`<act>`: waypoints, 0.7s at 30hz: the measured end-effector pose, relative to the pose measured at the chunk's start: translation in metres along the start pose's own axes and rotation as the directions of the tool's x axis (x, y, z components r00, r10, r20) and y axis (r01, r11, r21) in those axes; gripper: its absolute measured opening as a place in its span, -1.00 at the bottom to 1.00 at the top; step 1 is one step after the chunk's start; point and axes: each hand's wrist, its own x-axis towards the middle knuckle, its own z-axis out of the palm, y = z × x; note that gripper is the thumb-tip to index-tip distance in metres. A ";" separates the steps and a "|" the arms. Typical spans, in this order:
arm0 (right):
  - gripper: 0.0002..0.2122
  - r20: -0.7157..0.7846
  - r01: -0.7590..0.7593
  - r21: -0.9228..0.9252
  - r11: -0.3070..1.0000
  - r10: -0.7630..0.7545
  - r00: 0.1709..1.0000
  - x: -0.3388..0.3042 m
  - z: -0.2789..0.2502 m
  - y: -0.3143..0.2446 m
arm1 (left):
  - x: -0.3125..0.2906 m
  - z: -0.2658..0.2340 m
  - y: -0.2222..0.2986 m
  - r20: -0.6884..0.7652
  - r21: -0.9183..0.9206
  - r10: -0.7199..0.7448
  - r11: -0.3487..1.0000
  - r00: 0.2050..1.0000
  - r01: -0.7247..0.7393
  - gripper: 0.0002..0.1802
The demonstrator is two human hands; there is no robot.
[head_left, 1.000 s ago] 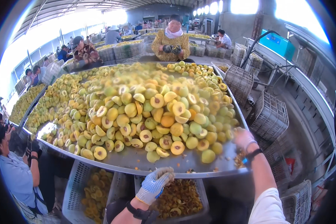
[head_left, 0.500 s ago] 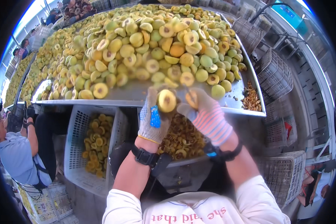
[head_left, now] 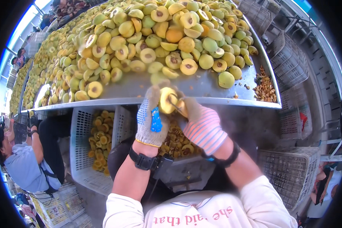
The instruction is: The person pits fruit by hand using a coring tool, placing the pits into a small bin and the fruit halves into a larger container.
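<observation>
Both my hands wear knitted work gloves and meet just in front of the metal table's near edge. My left hand point(head_left: 154, 114), with a blue patch on its glove, closes round a yellow peach half point(head_left: 167, 100) whose cut face is turned up. In my right hand point(head_left: 201, 119), in a pink-striped glove, is a small pitting tool point(head_left: 182, 108) with a light brown handle. Its thin dark metal end touches the cut face at the centre. Fingertips behind the fruit are partly hidden.
Halved peaches point(head_left: 136, 41) heap over the metal table point(head_left: 129, 89); pit scraps point(head_left: 265, 86) lie in its right corner. Below stand a white crate point(head_left: 78, 148) of peach halves and a container of brownish pieces point(head_left: 178, 142). Grey crates point(head_left: 288, 171) stand right; a co-worker point(head_left: 24, 159) sits left.
The tool in my right hand has come from the right of the peach half onto its cut face. My hands are closer together. The view has shifted, so the table appears higher.
</observation>
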 end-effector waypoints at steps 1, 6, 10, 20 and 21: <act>-0.60 0.002 -0.005 0.006 1.000 0.005 1.000 0.002 0.002 0.003 | 0.000 0.002 -0.001 -0.010 -0.004 -0.007 1.000 1.000 0.007 -0.57; -0.60 0.171 -0.081 -0.055 0.995 0.089 0.981 0.006 -0.001 0.000 | 0.008 0.004 -0.007 -0.030 0.029 0.012 0.999 0.999 -0.012 -0.59; -0.57 0.158 -0.061 -0.022 0.998 0.064 0.985 0.001 0.009 0.001 | 0.008 0.004 -0.013 -0.088 0.044 0.020 0.999 0.996 -0.016 -0.64; -0.50 0.337 -0.174 0.044 0.984 0.150 0.930 0.011 0.009 -0.004 | 0.005 -0.006 -0.017 -0.168 0.318 0.190 0.939 0.967 -0.130 -0.62; -0.49 0.333 -0.163 0.080 0.983 0.127 0.934 0.011 0.008 -0.001 | 0.005 -0.007 -0.014 -0.136 0.209 0.110 0.975 0.985 -0.080 -0.63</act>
